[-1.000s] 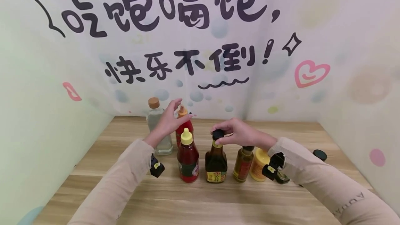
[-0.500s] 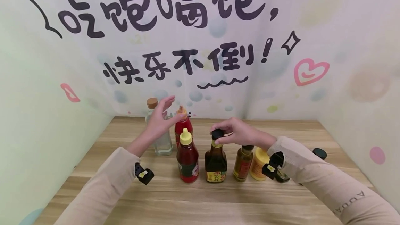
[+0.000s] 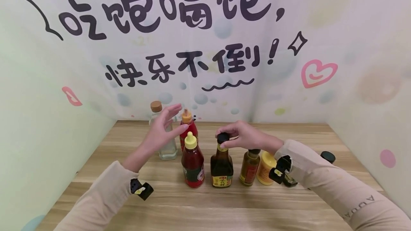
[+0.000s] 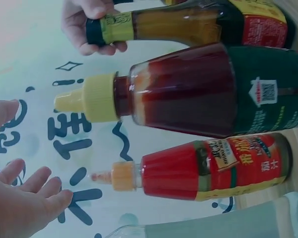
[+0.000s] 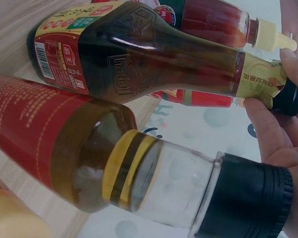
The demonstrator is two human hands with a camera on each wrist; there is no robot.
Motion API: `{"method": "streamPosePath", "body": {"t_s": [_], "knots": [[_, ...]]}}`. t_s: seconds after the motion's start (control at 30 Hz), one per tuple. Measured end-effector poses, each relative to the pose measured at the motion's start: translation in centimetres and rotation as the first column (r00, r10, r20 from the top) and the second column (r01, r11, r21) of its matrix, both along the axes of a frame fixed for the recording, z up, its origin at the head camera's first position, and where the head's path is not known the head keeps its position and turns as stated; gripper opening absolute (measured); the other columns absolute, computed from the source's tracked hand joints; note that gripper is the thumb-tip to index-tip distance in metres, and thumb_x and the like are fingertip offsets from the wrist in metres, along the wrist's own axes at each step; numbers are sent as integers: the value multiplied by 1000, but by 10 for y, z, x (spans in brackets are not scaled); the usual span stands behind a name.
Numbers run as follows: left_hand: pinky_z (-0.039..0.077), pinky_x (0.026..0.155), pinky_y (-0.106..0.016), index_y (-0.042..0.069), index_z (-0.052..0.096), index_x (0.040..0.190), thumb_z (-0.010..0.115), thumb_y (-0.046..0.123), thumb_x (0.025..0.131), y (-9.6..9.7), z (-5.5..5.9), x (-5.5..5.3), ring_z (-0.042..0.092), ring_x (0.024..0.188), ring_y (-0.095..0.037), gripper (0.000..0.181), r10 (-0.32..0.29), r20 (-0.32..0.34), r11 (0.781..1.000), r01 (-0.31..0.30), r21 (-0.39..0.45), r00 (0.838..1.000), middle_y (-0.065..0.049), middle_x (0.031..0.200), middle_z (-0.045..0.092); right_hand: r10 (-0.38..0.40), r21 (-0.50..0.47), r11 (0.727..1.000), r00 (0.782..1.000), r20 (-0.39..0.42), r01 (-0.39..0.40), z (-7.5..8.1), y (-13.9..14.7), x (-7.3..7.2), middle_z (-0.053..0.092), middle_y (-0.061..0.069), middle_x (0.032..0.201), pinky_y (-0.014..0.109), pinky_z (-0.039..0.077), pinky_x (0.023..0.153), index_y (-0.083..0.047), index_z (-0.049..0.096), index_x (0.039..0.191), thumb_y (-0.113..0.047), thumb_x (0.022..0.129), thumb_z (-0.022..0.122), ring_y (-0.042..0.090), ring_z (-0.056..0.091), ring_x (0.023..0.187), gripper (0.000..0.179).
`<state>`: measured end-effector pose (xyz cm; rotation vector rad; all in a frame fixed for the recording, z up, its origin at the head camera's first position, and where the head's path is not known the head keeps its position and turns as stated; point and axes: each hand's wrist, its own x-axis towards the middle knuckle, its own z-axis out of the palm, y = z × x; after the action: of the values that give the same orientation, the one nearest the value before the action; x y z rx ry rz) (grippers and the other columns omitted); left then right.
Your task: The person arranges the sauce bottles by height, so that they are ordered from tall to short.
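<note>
Clearly, the right hand (image 3: 245, 136) pinches a black-capped bottle (image 3: 222, 167) holding dark liquid (image 5: 102, 62).

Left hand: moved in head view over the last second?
Yes. The left hand has shifted left and slightly back toward the person, judged against the orange-capped red bottle.

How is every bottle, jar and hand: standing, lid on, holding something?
Dark bottle, upright, capped, held
Yellow-tipped bottle, upright, capped
Red bottle, upright, orange top on
Clear bottle, upright, capped, partly hidden
Small amber bottle, upright, capped
Yellow jar, upright, lidded, partly hidden
Dark-capped thing, mostly hidden, can't tell if upright
Left hand, open, holding nothing
Right hand, gripping the dark bottle's top
</note>
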<state>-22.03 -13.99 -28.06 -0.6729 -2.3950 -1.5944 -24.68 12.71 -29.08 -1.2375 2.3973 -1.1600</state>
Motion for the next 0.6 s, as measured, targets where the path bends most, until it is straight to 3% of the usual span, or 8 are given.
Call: {"method": "streamPosePath", "body": {"t_s": [0.23,0.6], "knots": [[30,97,-47,5,37,131,65,12,81,4,-9,4,35,123,-27,57,-95,12,994,96,-48,995,-13,132,41,1,1,1000,1000,-20,-1,1,0,0,61,10,100,31,48,78,-1,60,105,-10,78,68,13,60,84,29],[32,96,-47,7,40,129,66,14,80,11,-27,7,38,119,-32,56,-160,103,984,167,-64,982,-15,128,44,5,2,1000,1000,-12,-5,1,0,1,61,9,100,32,49,78,-2,60,105,-11,79,67,13,60,83,29]]}}
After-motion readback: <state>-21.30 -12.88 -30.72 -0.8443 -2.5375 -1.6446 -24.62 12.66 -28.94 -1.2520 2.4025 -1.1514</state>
